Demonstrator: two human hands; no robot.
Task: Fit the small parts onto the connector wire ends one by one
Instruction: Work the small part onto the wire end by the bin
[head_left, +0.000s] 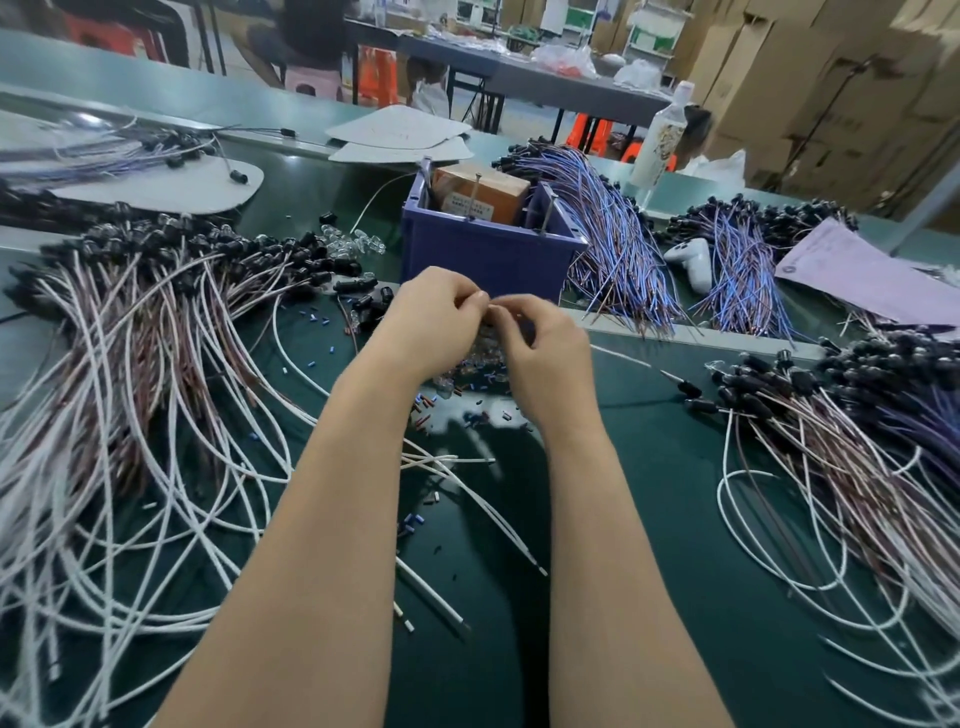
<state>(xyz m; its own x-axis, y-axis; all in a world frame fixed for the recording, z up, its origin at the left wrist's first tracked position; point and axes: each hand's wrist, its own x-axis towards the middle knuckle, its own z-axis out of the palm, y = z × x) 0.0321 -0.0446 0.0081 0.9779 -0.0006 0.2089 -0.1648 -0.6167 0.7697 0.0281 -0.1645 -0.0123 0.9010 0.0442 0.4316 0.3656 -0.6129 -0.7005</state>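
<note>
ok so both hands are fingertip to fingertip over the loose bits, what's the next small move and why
Probably press the fingertips together to seat the piece. The left hand and right hand meet with curled fingers above the pile of small parts; whatever is between them is blurred, so seating can't be confirmed.

item pinched between the fingertips of left hand (431, 322) and right hand (545, 358) too small and blurred to tell, heap of small parts (470, 371) partly hidden under the hands, white wires (104, 467) cut off at left edge
</note>
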